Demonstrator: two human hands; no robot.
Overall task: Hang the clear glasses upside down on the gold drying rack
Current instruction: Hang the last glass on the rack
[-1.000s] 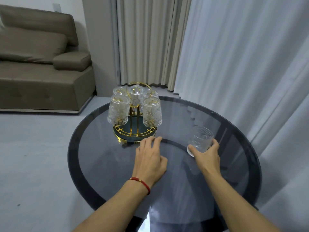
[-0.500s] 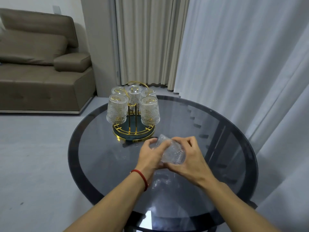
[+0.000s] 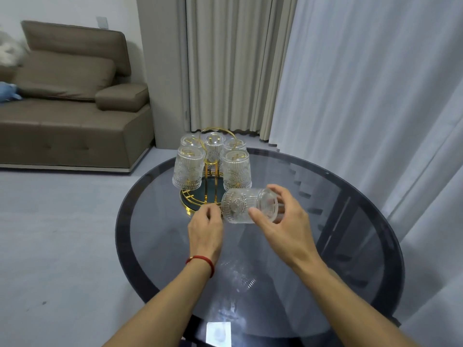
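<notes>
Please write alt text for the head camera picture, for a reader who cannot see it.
A right hand holds a clear glass on its side above a round dark glass table, the left hand beside it. Behind stands a gold rack with five glasses hung upside down.

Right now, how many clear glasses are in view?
6. Five hang upside down on the gold rack: two in front, three behind. One lies sideways in the right hand.

The loose glass [image 3: 246, 206] has been lifted off the table at right of centre and carried toward the frame's middle — now held on its side, just below the rack's front right glass. It was gripped by both hands half a second ago; the left hand [image 3: 206, 227] has been drawn off — only the right hand [image 3: 283, 221] grips it.
</notes>
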